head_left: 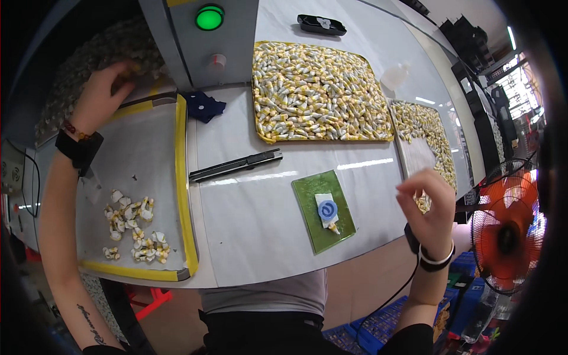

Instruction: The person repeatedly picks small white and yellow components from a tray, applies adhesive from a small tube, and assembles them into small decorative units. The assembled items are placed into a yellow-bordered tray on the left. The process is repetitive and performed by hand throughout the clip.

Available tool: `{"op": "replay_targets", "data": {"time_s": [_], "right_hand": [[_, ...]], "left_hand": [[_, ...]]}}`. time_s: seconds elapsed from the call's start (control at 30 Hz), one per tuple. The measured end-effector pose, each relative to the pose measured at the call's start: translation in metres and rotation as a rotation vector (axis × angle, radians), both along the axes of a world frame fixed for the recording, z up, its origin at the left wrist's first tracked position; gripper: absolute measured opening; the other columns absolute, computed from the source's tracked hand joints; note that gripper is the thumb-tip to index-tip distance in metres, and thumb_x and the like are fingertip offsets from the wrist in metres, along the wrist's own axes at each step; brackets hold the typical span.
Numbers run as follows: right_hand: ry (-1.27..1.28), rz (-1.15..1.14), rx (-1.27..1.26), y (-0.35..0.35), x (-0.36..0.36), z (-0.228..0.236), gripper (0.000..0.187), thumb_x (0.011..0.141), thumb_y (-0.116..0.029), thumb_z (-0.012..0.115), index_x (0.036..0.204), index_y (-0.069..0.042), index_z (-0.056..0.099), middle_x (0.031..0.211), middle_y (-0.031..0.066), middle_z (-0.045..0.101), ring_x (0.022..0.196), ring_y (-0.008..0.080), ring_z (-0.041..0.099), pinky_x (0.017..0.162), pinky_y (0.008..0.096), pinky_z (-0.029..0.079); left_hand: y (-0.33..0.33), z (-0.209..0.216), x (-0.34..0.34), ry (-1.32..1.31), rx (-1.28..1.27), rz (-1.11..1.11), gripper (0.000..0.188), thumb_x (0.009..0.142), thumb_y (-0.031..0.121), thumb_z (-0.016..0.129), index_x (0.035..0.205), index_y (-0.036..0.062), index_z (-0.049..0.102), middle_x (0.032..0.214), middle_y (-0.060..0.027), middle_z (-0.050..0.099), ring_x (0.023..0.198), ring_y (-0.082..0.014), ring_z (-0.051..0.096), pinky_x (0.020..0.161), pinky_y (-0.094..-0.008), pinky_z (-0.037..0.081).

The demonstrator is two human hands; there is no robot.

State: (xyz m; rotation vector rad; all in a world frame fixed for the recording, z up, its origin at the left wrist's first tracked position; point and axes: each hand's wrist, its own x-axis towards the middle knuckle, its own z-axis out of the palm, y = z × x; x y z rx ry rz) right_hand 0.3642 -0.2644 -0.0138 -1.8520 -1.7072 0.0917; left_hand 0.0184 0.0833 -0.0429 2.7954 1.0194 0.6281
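Observation:
My left hand (102, 97) reaches over a shadowed heap of small white pieces (112, 44) at the upper left. Its thumb and fingers are apart, with the fingertips among the pieces. Below it lies a shallow tray with yellow-taped edges (106, 168), holding a loose cluster of small white-and-yellow pieces (133, 219). My right hand (433, 207) hovers at the table's right edge, thumb and forefinger bent together in a pinch. Whether anything is between them is too small to make out. Behind it sits a partly filled tray of similar pieces (435, 127).
A full tray of white-and-yellow pieces (319, 92) stands at the back. Nearer are a black-and-grey bar-shaped tool (236, 165) and a green pad (313, 222) bearing a blue round cap (327, 209). A grey machine post carries a lit green button (209, 18). An orange fan (507, 228) stands right.

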Motion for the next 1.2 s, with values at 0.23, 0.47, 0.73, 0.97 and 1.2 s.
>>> {"op": "replay_targets", "data": {"time_s": [0.23, 0.47, 0.73, 0.97, 1.2], "right_hand": [[-0.03, 0.047, -0.103, 0.076, 0.027, -0.02, 0.013, 0.074, -0.004, 0.063, 0.085, -0.002, 0.056, 0.076, 0.01, 0.058, 0.071, 0.0258, 0.056, 0.062, 0.0342, 0.044], [-0.249, 0.002, -0.231, 0.091, 0.032, -0.033, 0.009, 0.075, -0.001, 0.059, 0.079, 0.0, 0.051, 0.077, 0.014, 0.058, 0.076, 0.0323, 0.056, 0.067, 0.0382, 0.044], [-0.234, 0.021, -0.076, 0.08, 0.026, -0.027, 0.009, 0.078, 0.001, 0.056, 0.087, 0.0, 0.054, 0.081, 0.015, 0.056, 0.079, 0.0325, 0.055, 0.07, 0.0373, 0.044], [-0.114, -0.001, 0.001, 0.05, 0.002, -0.004, 0.007, 0.08, 0.004, 0.055, 0.086, 0.001, 0.057, 0.078, 0.012, 0.056, 0.067, 0.0247, 0.055, 0.059, 0.0308, 0.043], [-0.054, 0.138, -0.016, 0.017, -0.024, 0.008, 0.025, 0.072, 0.009, 0.061, 0.093, -0.003, 0.067, 0.075, 0.0099, 0.06, 0.065, 0.0201, 0.06, 0.056, 0.0268, 0.046]], "left_hand": [[0.004, -0.012, 0.006, -0.045, -0.119, -0.06, 0.033, 0.077, 0.013, 0.065, 0.106, 0.0005, 0.06, 0.085, -0.0146, 0.065, 0.075, -0.0243, 0.064, 0.068, -0.0304, 0.049], [-0.008, 0.002, 0.015, 0.034, -0.165, 0.03, 0.034, 0.076, 0.017, 0.066, 0.103, -0.0013, 0.06, 0.086, -0.0169, 0.064, 0.079, -0.0254, 0.064, 0.069, -0.0324, 0.049], [-0.004, 0.003, 0.027, 0.031, -0.07, -0.037, 0.032, 0.076, 0.022, 0.067, 0.097, -0.0013, 0.061, 0.088, -0.0155, 0.064, 0.08, -0.0274, 0.064, 0.073, -0.0333, 0.049], [0.0, 0.0, 0.016, -0.036, -0.296, 0.002, 0.026, 0.073, 0.014, 0.069, 0.092, -0.0023, 0.06, 0.086, -0.0121, 0.063, 0.075, -0.0216, 0.064, 0.071, -0.0296, 0.05], [0.005, -0.002, 0.011, -0.034, -0.338, -0.026, 0.031, 0.073, 0.016, 0.071, 0.096, -0.003, 0.062, 0.087, -0.0119, 0.063, 0.077, -0.0191, 0.063, 0.072, -0.029, 0.05]]}}
